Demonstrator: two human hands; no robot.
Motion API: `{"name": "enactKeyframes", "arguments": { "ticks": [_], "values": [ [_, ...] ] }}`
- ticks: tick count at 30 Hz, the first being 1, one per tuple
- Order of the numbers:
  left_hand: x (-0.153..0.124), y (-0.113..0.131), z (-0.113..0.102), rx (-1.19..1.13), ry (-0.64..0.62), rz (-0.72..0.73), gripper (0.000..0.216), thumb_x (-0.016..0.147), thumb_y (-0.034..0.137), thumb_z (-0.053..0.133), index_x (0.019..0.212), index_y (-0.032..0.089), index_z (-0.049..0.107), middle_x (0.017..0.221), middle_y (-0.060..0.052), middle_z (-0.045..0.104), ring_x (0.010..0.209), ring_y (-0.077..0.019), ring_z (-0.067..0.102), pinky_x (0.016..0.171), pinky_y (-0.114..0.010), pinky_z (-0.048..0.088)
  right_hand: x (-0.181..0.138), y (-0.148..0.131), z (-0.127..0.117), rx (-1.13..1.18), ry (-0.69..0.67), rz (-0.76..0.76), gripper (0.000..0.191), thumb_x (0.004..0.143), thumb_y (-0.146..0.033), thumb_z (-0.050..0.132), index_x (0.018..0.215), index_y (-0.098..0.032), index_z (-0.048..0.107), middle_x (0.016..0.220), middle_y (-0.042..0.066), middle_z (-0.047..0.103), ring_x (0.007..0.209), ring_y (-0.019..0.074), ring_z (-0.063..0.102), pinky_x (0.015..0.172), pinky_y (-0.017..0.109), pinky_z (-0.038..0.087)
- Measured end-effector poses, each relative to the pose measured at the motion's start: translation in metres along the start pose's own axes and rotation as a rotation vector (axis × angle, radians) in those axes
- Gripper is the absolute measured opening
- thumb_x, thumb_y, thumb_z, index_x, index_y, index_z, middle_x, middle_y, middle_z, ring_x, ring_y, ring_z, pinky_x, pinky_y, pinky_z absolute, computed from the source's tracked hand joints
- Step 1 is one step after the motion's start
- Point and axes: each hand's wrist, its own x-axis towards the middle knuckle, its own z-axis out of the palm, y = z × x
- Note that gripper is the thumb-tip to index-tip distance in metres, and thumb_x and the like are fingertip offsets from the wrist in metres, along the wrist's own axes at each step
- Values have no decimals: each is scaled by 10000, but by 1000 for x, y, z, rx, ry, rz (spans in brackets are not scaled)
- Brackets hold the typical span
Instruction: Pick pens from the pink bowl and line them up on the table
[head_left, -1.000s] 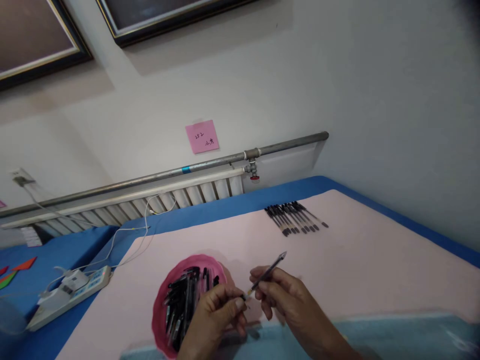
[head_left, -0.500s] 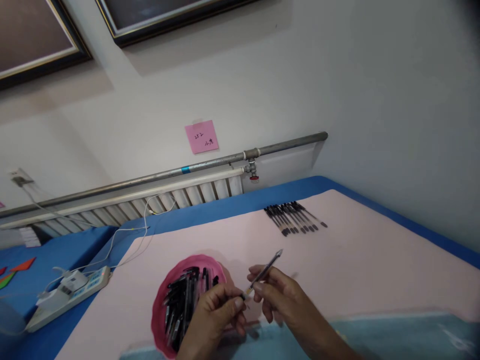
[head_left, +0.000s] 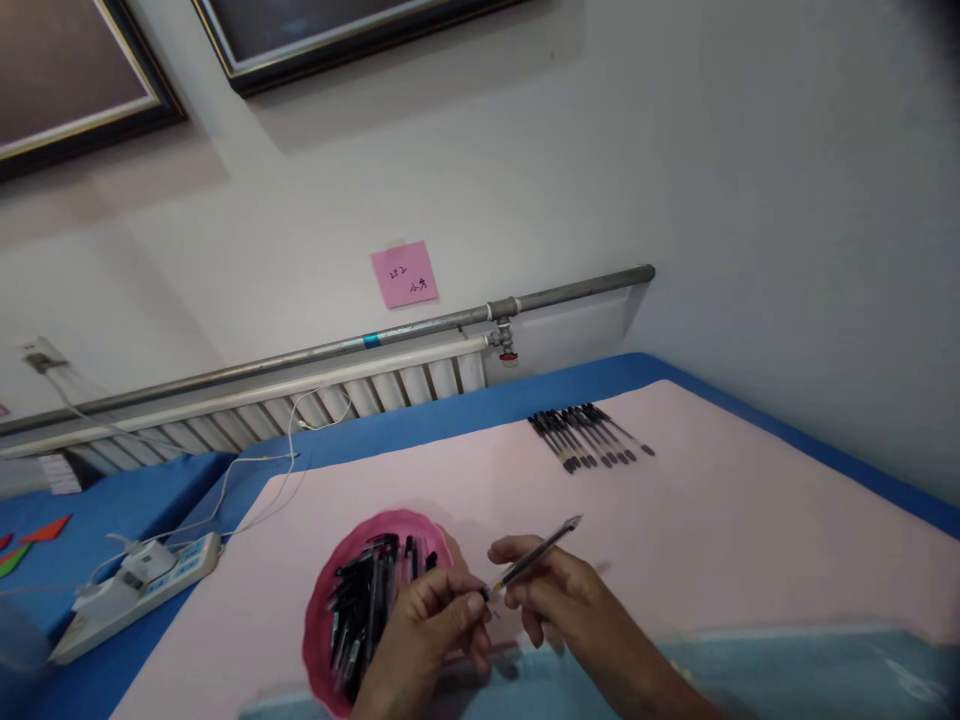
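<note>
A slim pen (head_left: 541, 550) with a clear barrel and dark core slants up to the right between my hands. My left hand (head_left: 439, 620) pinches a small black part at its lower end, partly hidden by the fingertips. Around the barrel, my right hand (head_left: 574, 598) is closed with thumb and fingers, and the pale pointed end sticks out past them. Just left of my left hand stands a pink scalloped bowl (head_left: 319, 610) filled with many black pens (head_left: 365, 605). Farther back, several black pens (head_left: 589, 437) lie side by side in a slanted row.
Pale pink sheeting (head_left: 750, 520) covers much of the blue table (head_left: 600, 375). A power strip (head_left: 139, 605) with plugged-in adapters and white cables (head_left: 289, 450) sits at the left. A radiator (head_left: 390, 390) and a metal pipe (head_left: 315, 350) run along the wall behind.
The pen has tilted lower, its pointed end moving right and down. My right hand has shifted slightly with it, while my left hand stays nearly in place.
</note>
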Motion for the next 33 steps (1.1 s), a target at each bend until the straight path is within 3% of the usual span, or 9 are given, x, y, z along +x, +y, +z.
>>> {"name": "enactKeyframes", "arguments": {
  "ticks": [3,7,12,19,24,28,31,33],
  "values": [
    [0,-2,-1,-24,-8,13,227,696,336,689,755,128,623,546,-3,610,430,-80,517,476,-212,394,-1,-1,1,29,-46,-31,244,724,-285,545,919,-164,628,625,-27,573,488,97,482,474,227,339],
    [1,-4,0,-8,-18,-6,239,693,343,691,736,117,626,553,-5,605,418,-74,513,463,-206,377,1,4,1,-59,-7,-85,203,783,-357,540,784,-166,609,607,-37,536,476,80,449,471,216,343],
    [0,-3,3,-42,6,-24,248,672,349,703,724,123,616,553,-1,607,411,-76,514,451,-210,392,2,7,1,-74,-15,-66,224,789,-367,528,909,-186,582,616,-45,535,463,85,446,450,210,339],
    [2,0,12,-51,49,13,311,583,385,741,663,126,588,527,1,584,388,-80,496,422,-215,389,5,14,-4,-218,12,-69,260,784,-440,520,665,-209,544,557,-53,483,448,87,397,434,218,300],
    [6,-5,19,112,112,108,243,645,362,682,660,145,573,522,16,545,435,-84,482,460,-218,377,9,22,-4,-159,79,-17,314,758,-465,554,585,-216,471,504,-61,418,453,95,376,443,219,303],
    [5,1,17,200,111,104,178,688,325,633,705,152,594,538,11,554,479,-104,504,499,-224,389,8,18,-2,-134,93,-8,274,733,-454,564,601,-221,505,519,-45,464,444,105,390,436,235,312],
    [0,15,-7,324,272,205,212,762,346,544,813,161,633,620,-10,595,558,-133,544,547,-238,414,7,14,-1,-113,84,10,250,755,-456,511,695,-220,563,543,-23,512,444,118,417,424,246,310],
    [-4,26,-33,470,521,254,228,791,358,495,833,184,636,722,-29,644,648,-159,577,586,-245,425,6,13,-1,-85,89,0,242,763,-440,489,732,-217,578,551,-14,518,457,125,432,424,246,317]
  ]
}}
